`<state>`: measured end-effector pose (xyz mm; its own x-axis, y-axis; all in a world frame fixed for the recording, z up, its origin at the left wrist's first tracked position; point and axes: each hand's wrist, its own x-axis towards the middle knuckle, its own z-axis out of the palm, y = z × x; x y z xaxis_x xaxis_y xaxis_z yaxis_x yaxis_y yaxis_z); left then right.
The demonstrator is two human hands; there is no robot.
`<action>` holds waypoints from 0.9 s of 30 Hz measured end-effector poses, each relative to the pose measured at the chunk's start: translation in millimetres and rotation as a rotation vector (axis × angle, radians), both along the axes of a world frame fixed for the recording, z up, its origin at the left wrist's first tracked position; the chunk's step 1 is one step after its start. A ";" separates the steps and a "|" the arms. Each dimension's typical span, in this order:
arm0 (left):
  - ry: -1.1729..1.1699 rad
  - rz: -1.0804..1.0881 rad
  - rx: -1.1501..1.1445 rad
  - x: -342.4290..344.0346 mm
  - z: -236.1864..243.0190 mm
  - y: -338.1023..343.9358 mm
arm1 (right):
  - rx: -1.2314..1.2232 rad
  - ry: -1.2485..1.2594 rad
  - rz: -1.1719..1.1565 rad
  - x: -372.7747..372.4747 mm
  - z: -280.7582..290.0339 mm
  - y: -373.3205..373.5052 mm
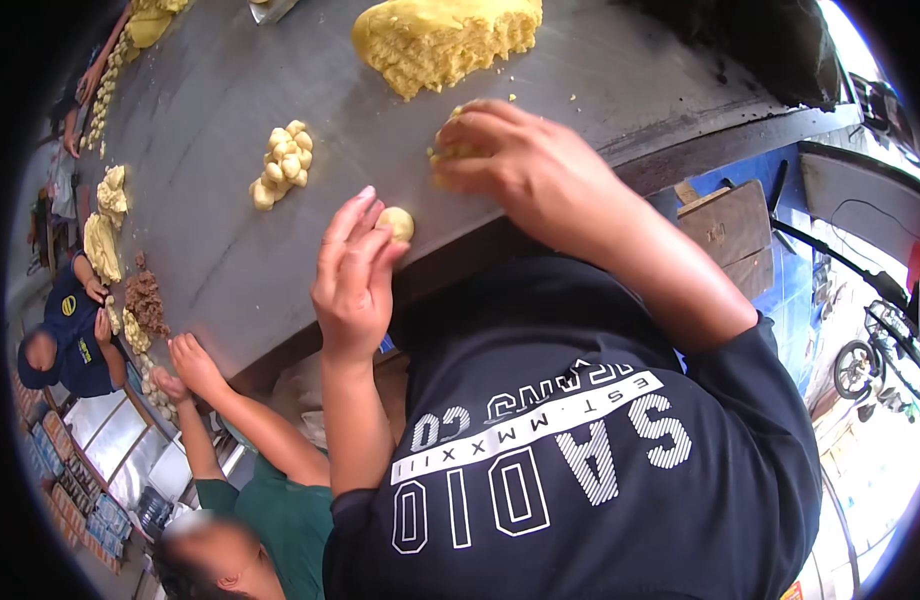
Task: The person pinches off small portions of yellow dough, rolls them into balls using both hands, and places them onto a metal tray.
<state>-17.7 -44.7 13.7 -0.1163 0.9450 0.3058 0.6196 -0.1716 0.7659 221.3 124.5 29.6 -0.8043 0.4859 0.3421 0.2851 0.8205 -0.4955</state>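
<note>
My left hand [352, 275] is at the near edge of the grey table, its thumb and fingers curved round a small pale dough ball [396, 223]. To the right, my right hand [525, 165] has its fingers bent over a piece of yellow dough [448, 152], partly hidden under them. Beyond it lies a large rough-torn lump of yellow dough [450, 40], with a few crumbs around it. Left of my hands sits a heaped cluster of small dough balls [283, 165].
A person in green [280, 490] works at the table on my left, near a brown crumbly mound [145, 298] and pale dough lumps [104, 235]. A person in dark blue [75, 325] stands across from them. A dark object [780, 60] lies at the table's right end.
</note>
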 end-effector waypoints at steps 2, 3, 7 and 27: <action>0.446 -0.058 0.104 -5.0 -2.6 4.4 | 0.014 0.037 -0.100 14.4 10.1 8.1; 0.421 -0.015 0.041 0.8 6.0 8.7 | 0.045 0.044 -0.155 24.8 13.9 15.1; 0.118 0.041 -0.243 -0.4 17.2 21.8 | 0.042 -0.002 -0.228 75.3 -6.1 33.3; 0.512 0.130 0.105 1.6 11.2 39.9 | 0.203 0.002 -0.098 13.3 -3.2 18.6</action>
<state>-16.1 -4.8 24.9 -0.0421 0.8940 0.4460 0.9304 -0.1276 0.3436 234.5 143.0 26.4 -0.7555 0.4831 0.4425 0.3677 0.8717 -0.3239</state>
